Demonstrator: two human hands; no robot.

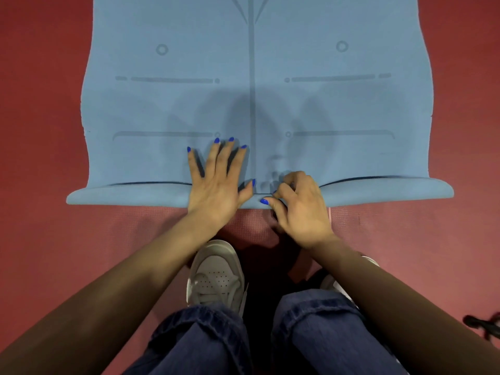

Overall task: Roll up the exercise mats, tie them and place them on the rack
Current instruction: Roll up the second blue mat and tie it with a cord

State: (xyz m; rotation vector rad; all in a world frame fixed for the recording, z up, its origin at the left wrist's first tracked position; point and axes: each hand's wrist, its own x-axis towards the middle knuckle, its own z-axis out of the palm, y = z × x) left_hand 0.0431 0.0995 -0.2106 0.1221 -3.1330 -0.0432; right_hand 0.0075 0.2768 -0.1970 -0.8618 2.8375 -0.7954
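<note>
The blue exercise mat is shown spread flat on the red floor, with only its near edge turned over into a first low fold. The rolling is judged to be at its very start: a single narrow turn has been made across the width, and nearly the whole length is yet to be rolled.

At the left, the fold lies loose and slightly lifted. Nearer the middle, the left hand is laid flat on the mat, its fingers spread and straight, pressing the fold down without gripping it. Just beside it, the right hand is seen with fingers curled, pinching the folded edge between thumb and fingertips. Further right, the fold again stands a little proud of the mat.

Tying and placing on the rack are judged not yet begun. A dark object lies on the floor at the lower right edge; it is cut off and cannot be identified, though a strap is possible.

No rack is in view. The far end of the mat is cut off at the top. A pinker textured surface lies under the near edge; whether it is a second mat cannot be told. The person's light shoe and denim knees are seen below; the other shoe is mostly hidden.
</note>
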